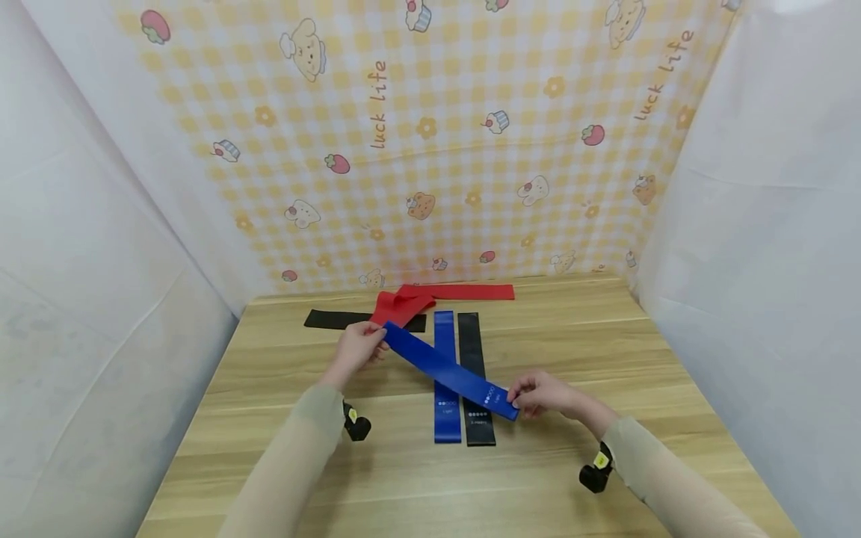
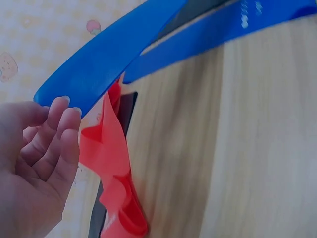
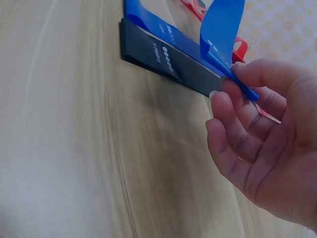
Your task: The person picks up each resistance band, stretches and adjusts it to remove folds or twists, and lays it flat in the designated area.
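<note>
A blue resistance band (image 1: 437, 364) is stretched flat between both hands, slanting over the bands below it. My left hand (image 1: 359, 346) pinches its far left end between thumb and fingertips; in the left wrist view that end of the held band (image 2: 94, 64) bends upward. With thumb and index finger, my right hand (image 1: 541, 394) pinches the near right end, which carries white print. Beneath lie a second blue band (image 1: 447, 426) and a black band (image 1: 480, 433), side by side and pointing toward me. The held band hides their middles.
Behind the left hand, a crumpled red band (image 1: 471, 292) lies partly over another black band (image 1: 329, 320). The wooden table (image 1: 403, 493) meets a yellow checked cloth (image 1: 457, 164) at the back. White sheets (image 1: 753, 187) hang at both sides.
</note>
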